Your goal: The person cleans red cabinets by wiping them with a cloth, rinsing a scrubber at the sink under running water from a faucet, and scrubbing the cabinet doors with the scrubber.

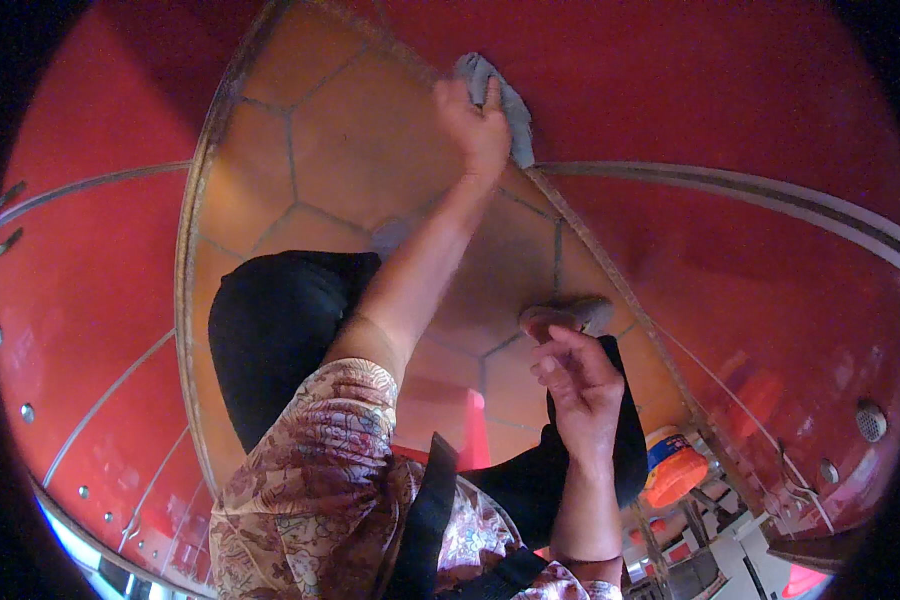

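Up at the base of the right-hand red panel [682, 82], my left hand [476, 127] grips a grey cloth [521, 124]. The cloth lies against the panel's lower edge, where it meets the hexagonal terracotta floor tiles [352, 142]. Motion blurs the fingers a little. My right hand [581, 390] hovers near my right knee, fingers loosely bent and thumb apart, with nothing seen in it. Below its fingertips a shoe [592, 311] rests on the floor.
A second red panel [90, 255] with a worn edge strip [187, 277] bounds the floor on the left. Behind my right leg stands an orange container [675, 476] with a blue band. A red pointed object [475, 431] shows between my legs.
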Demonstrator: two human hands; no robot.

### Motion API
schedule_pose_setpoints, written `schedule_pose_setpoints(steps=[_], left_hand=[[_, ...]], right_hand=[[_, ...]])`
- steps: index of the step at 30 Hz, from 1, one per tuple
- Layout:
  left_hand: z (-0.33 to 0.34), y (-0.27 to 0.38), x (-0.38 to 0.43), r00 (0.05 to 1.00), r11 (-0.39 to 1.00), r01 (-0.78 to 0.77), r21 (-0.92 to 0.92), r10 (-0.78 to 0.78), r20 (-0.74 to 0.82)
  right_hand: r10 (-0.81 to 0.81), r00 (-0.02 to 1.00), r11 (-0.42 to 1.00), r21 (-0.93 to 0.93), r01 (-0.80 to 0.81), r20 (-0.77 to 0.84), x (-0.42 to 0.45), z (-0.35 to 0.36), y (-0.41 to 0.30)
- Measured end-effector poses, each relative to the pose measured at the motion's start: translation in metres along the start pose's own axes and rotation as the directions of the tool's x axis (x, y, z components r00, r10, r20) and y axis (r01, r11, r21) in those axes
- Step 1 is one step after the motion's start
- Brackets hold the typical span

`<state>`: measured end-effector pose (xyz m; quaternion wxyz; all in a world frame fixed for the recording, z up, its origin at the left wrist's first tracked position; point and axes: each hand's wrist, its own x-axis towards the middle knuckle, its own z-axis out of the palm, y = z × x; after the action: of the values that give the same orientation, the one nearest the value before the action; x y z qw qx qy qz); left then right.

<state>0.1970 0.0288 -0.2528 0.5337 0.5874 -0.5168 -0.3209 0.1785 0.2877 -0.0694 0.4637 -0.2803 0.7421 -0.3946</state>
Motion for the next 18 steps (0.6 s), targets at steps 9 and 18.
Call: schedule_pose_setpoints(steps=[9, 18], left_hand=[[0.022, -0.143, 0.056, 0.967, 0.945, 0.224, 0.238, -0.246, 0.067], [-0.021, -0.112, -0.017, 0.475, 0.832, 0.16, 0.53, -0.536, 0.698]], right_hand=[[0.001, 1.0, 1.0, -0.023, -0.001, 0.017, 0.003, 0.009, 0.012], [-0.144, 0.989, 0.987, -0.067, 0.145, 0.027, 0.023, 0.006, -0.002]])
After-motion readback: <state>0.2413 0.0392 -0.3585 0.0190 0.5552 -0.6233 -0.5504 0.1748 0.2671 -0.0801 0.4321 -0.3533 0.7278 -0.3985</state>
